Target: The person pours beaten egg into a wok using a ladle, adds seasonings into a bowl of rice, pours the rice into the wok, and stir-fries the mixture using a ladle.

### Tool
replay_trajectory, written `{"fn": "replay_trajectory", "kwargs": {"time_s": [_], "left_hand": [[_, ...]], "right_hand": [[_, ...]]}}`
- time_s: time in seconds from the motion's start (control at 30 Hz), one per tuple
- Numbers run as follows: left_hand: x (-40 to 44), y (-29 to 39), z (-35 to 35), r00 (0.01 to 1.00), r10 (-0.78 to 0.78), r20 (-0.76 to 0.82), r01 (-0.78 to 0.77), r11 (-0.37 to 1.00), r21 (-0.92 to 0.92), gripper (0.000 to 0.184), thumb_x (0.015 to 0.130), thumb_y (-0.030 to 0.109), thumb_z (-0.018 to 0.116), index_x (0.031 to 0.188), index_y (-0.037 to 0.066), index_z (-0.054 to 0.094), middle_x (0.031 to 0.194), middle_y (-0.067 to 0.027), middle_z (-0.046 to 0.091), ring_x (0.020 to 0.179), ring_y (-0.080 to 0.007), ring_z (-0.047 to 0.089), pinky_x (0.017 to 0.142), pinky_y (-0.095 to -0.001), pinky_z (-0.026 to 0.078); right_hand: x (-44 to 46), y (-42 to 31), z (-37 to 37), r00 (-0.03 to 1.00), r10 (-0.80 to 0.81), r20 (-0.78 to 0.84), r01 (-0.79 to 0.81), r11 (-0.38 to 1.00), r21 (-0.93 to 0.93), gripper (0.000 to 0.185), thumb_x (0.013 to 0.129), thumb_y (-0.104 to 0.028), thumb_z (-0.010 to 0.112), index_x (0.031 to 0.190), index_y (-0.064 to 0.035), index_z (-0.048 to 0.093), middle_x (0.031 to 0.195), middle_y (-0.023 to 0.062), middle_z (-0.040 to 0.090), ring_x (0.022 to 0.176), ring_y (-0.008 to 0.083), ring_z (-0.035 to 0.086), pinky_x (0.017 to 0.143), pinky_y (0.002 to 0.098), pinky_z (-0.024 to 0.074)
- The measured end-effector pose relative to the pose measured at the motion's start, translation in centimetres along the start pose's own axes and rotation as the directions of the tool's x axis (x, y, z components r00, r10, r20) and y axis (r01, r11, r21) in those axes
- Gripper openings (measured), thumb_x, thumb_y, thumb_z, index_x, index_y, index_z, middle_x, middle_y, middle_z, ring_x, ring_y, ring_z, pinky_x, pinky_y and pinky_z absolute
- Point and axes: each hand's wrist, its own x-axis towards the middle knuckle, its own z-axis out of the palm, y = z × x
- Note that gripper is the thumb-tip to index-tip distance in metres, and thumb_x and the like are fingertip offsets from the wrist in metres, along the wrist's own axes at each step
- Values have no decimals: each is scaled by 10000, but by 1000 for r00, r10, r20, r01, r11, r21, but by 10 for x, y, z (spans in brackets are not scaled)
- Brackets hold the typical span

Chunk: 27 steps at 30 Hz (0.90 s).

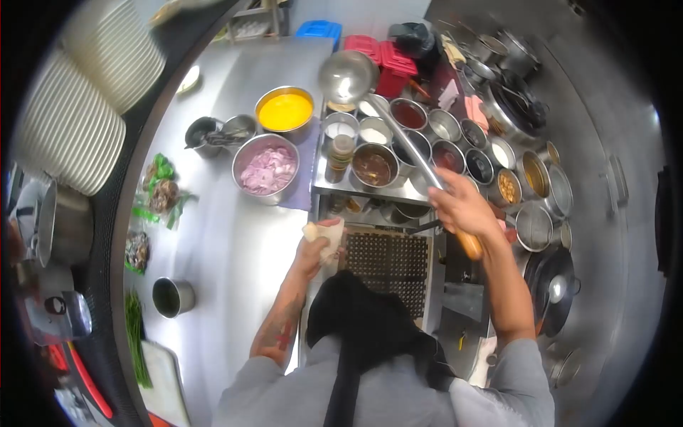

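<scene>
My right hand [455, 203] is closed around the long metal handle of a wok ladle [407, 139]. Its wide steel bowl points away from me, over the far end of the pan rack, and its wooden end sticks out below my fist. My left hand [313, 252] grips a white cloth [332, 238] at the edge of the steel counter; a pale rounded bit shows by the thumb, and I cannot tell what it is. Beyond that hand stands a steel bowl of sliced pink onions [268, 169]. A bottle with a yellowish cap [340, 158] stands between my hands, farther off.
Several metal pans of sauces and seasonings fill the rack [334, 186]. A pot of yellow liquid [284, 110] stands behind the onions. At right is a dark wok [558, 302]. Stacked white plates [71, 128] rise at far left, and a perforated mat [384, 267] lies below.
</scene>
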Motion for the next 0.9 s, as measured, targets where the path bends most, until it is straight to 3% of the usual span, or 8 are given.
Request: {"fn": "replay_trajectory", "kwargs": {"time_s": [0.07,0.1,0.17,0.33,0.47,0.53,0.57,0.9], "left_hand": [[-2,6,-15,999,11,-35,-12,1000,-13,542,804,35,440,1341,28,514,1203,-175,627,796,-241,669,660,-324,558],[-1,6,-23,998,41,-56,-40,999,19,533,811,41,442,1339,24,515,1206,-175,628,780,-232,668,648,-322,550],[-1,7,-35,993,78,-85,-75,996,40,525,818,48,444,1337,19,516,1209,-175,629,764,-223,666,636,-320,542],[-14,1,-52,982,114,-148,-125,990,-66,534,819,49,448,1347,10,515,1209,-182,633,753,-214,661,632,-308,539],[-24,-5,-58,980,113,-166,-123,991,-53,535,815,49,451,1344,9,524,1206,-186,636,742,-214,658,627,-306,537],[-28,-3,-58,981,104,-164,-114,992,-52,529,813,50,451,1333,9,533,1200,-188,638,728,-213,654,623,-308,533],[-31,-1,-57,981,103,-166,-112,993,-47,529,813,50,451,1333,9,533,1200,-188,638,728,-213,654,623,-308,533],[-37,-6,-57,974,107,-202,-116,993,-31,531,809,66,452,1332,16,531,1207,-191,633,729,-212,649,619,-306,530]], "right_hand": [[29,-34,36,994,-108,-10,75,743,-665,535,928,-148,605,1430,-38,455,744,141,609,526,200,585,473,347,465],[47,-37,42,994,-108,5,83,730,-679,535,928,-148,605,1430,-38,455,744,141,609,526,200,585,473,347,465],[77,-38,57,860,-443,255,373,202,-906,602,873,-117,607,1436,-7,425,867,283,660,806,397,672,714,483,509],[96,-72,83,932,-241,272,296,71,-953,616,835,-80,590,1418,34,425,1002,329,638,988,462,622,865,512,477],[124,-67,65,847,-307,433,487,122,-865,601,843,-81,601,1407,54,441,941,244,671,770,384,676,689,450,527],[128,-80,63,946,154,284,44,808,-587,547,878,-67,587,1398,50,466,809,96,609,532,172,580,472,317,459],[130,-80,59,924,204,325,-83,933,-349,415,913,-75,588,1305,41,520,801,56,579,528,58,475,442,222,407],[110,-94,36,949,170,264,-166,985,-39,303,955,-72,544,1242,16,507,799,32,534,480,10,375,372,152,295]]}}
